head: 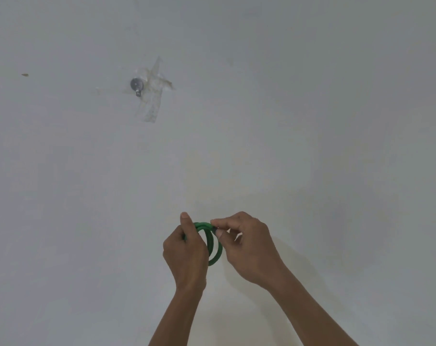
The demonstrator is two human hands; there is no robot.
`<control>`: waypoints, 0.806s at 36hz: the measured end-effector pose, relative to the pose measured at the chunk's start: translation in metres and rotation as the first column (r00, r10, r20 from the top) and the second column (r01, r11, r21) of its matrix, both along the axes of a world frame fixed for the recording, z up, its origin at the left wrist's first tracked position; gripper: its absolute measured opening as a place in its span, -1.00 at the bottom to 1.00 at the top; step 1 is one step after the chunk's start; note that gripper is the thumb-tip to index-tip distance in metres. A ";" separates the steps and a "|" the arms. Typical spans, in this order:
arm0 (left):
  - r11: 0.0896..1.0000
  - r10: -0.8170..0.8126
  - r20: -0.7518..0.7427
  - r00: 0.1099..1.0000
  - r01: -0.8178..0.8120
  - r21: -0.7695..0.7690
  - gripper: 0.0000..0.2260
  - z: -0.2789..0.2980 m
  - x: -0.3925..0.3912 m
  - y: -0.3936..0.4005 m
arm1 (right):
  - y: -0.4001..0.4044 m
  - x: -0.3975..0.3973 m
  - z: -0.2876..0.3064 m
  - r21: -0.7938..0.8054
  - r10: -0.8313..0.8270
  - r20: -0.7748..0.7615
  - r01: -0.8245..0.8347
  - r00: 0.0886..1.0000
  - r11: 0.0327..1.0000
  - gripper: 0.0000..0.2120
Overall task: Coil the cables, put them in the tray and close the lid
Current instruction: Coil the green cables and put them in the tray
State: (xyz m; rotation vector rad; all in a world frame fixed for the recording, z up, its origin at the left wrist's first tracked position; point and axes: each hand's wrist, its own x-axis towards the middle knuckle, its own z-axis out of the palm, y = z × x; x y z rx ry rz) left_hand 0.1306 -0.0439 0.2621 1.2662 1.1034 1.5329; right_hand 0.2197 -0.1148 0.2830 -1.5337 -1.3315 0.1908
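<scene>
I am gripping the green cable coil in my left hand, my right hand pinching its end above; loops should be staying even.

Green cable matt, cloth-like; metal disc shiny under glossy clear tape; surface matt white

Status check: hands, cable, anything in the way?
Left hand grips the green cable coil; right hand pinches its top loop. Coil held up, partly wound. Tray not in view. Nothing blocking.
</scene>
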 end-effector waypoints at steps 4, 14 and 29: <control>1.000 0.005 0.025 1.000 -0.004 -0.011 -0.45 0.001 0.001 0.003 | -0.005 -0.006 0.004 0.032 0.047 -0.259 -0.041 0.965 0.999 -0.87; 0.980 -0.188 0.040 0.981 0.190 -0.063 -0.49 0.001 -0.006 0.007 | 0.002 -0.002 -0.003 0.002 0.004 -0.273 -0.003 0.962 1.000 -0.85; 0.915 -0.340 0.157 0.927 0.365 -0.174 -0.57 -0.001 -0.009 0.009 | 0.009 0.007 -0.014 -0.110 0.065 -0.238 -0.093 0.969 0.990 -0.75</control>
